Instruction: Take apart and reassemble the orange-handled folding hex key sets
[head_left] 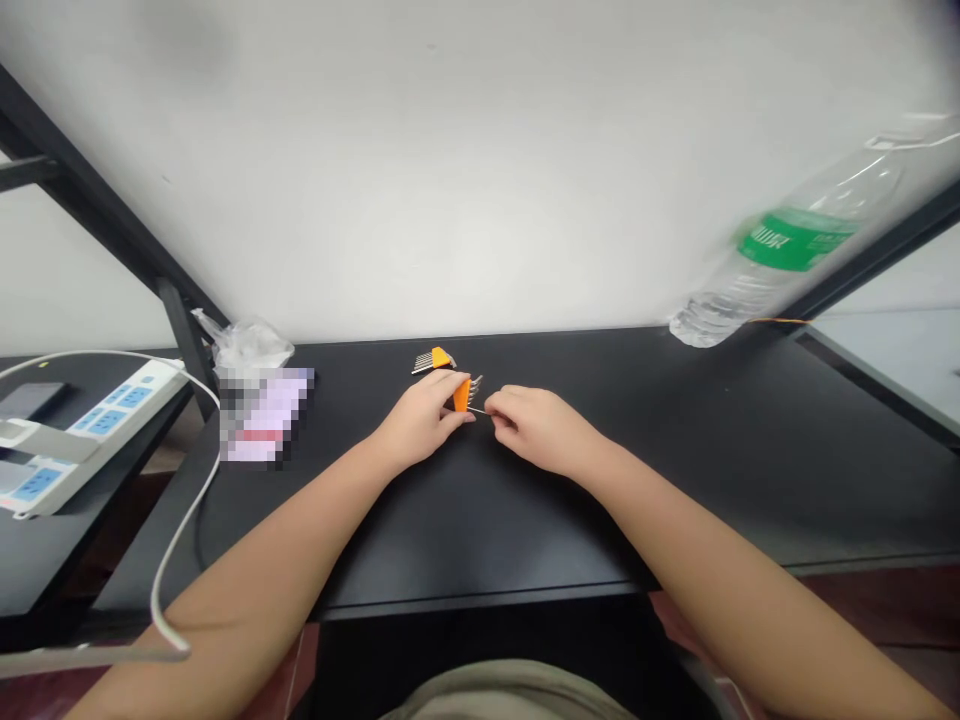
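Observation:
My left hand [421, 418] is closed around an orange hex key holder [462, 394], held up on edge, with several metal keys poking out on its right side. Across from it, my right hand [536, 425] pinches the end of a thin metal hex key [480, 411]. That key reaches to the lower part of the holder; whether it sits in a slot cannot be made out. Just behind my left hand, a second orange hex key set [441, 358] lies on the black table [480, 530], its keys pointing left.
A large plastic bottle [795, 240] with a green label stands at the back right. To the left are a crumpled clear bag [251, 347], a blurred-out purple-white item [270, 415], a white power strip [112, 420] and a white cable [161, 570] near my left forearm.

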